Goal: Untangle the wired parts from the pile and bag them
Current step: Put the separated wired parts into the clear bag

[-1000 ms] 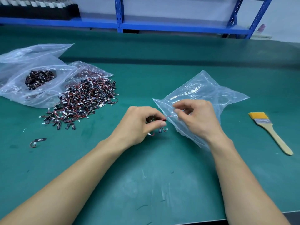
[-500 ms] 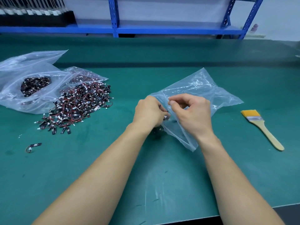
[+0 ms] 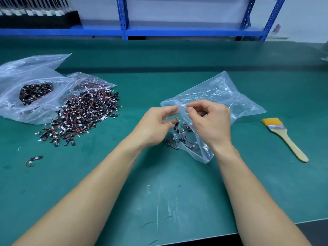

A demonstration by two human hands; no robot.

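Spill risk at clear bag (image 3: 221,93) mouth
My right fingers (image 3: 190,109) pinch one lip; my left fingers (image 3: 170,110) touch the other, grip unclear. Wired parts (image 3: 182,137) rest just inside the mouth; a slack lip could spill them onto the counter (image 3: 177,192).

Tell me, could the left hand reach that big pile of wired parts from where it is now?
Probably yes. The left hand is at the mouth of the clear bag, and only bare green mat lies between it and the pile to its left. The right hand is on the far side.
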